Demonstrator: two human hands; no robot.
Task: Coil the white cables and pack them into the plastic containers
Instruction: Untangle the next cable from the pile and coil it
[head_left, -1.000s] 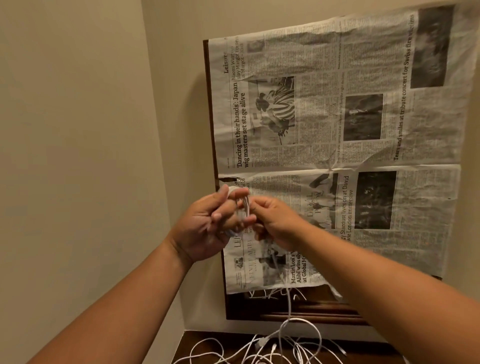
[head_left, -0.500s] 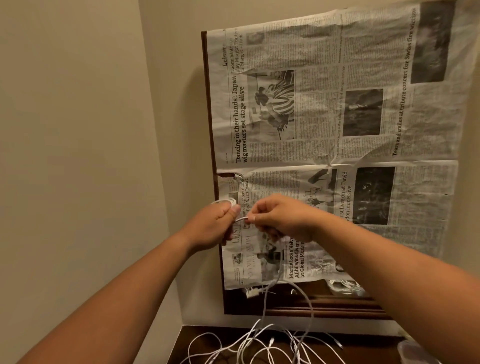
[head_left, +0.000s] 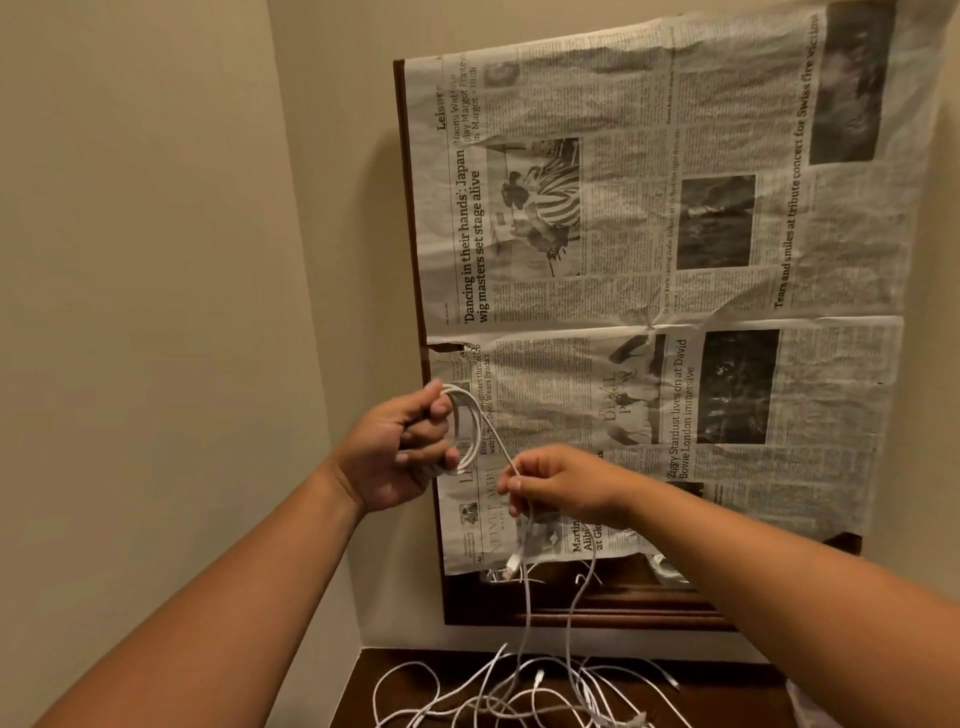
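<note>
- Since half a second ago the hands have parted: the right hand (head_left: 566, 488) has dropped lower and to the right, and a strand is drawn out between the two.
- The loops in the left hand (head_left: 405, 457) now show plainly; earlier the fingers hid most of them.
- Surroundings: a creased black-and-white newspaper sheet (head_left: 675, 260) hangs over a dark brown wooden frame (head_left: 571, 613) on a plain beige wall (head_left: 156, 260), right behind both hands.
- Both forearms reach in from below. The right one covers the table's right end.
- Task item: a coil of thin white cable (head_left: 466, 415), several round loops, held upright in front of the newspaper.
- Left hand: fingers curled round the coil's near side.
- Right hand: thumb and forefinger pinch the strand leaving the coil. The tail hangs down from there.
- A small white plug (head_left: 511, 564) dangles beside that tail.
- Loose white cables (head_left: 519, 691) lie tangled on the dark brown wooden table top (head_left: 374, 670).
- Containers: a pale translucent edge (head_left: 802, 706) shows under the right forearm. Too little is visible to tell what it is or holds.
</note>
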